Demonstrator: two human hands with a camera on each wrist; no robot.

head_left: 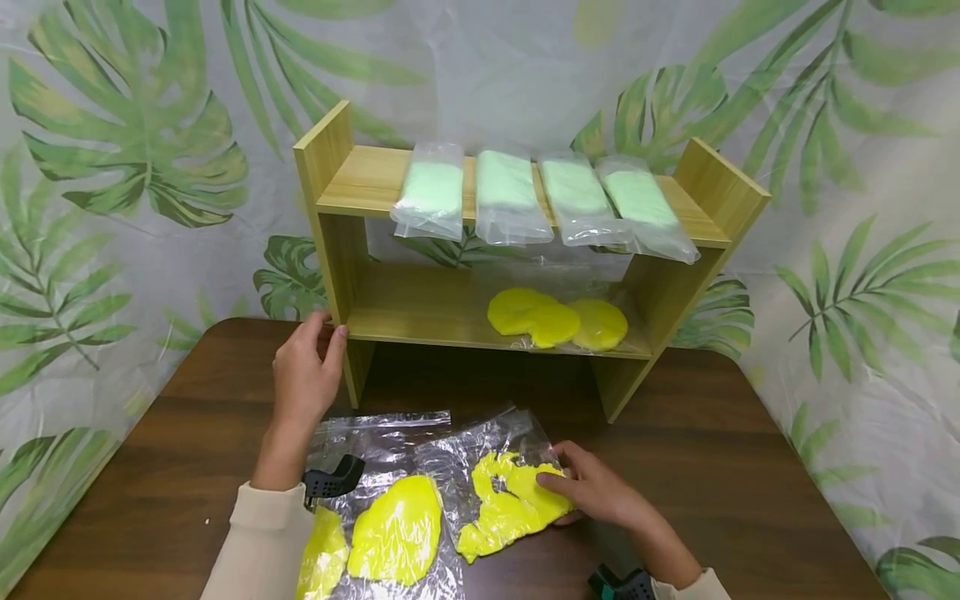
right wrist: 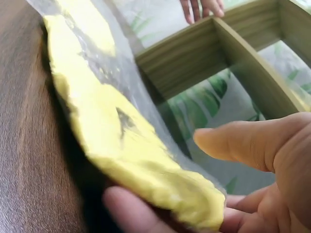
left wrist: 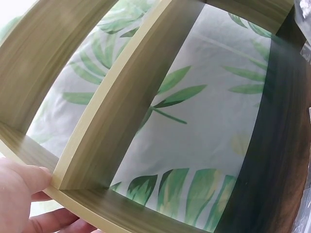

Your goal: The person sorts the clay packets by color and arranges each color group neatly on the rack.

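The right hand holds the near-side edge of a clear plastic bag with a ragged yellow slab inside, above the dark wooden table. From the head, its thumb lies over the slab; the right wrist view adds what the head view hides: fingertips tucked underneath, the slab's thick, uneven edge, and a dark shadow beside it. Whether the thumb presses down, I cannot tell.

The left hand is clamped on the left side panel of a two-tier wooden shelf unit, level with the lower board. The left wrist view shows the thumb at the panel's front edge and the fingers passing to its outer side; it also shows the leaf-print backdrop through the unit's open back.

Only the head view sets out the rest plainly. Between the hands, nearer the wearer, lie two more yellow pieces under clear plastic. Beyond the right hand, bagged yellow rounds rest on the lower board. Above them, to the right of the left hand, four bagged pale green blocks lie across the upper board.
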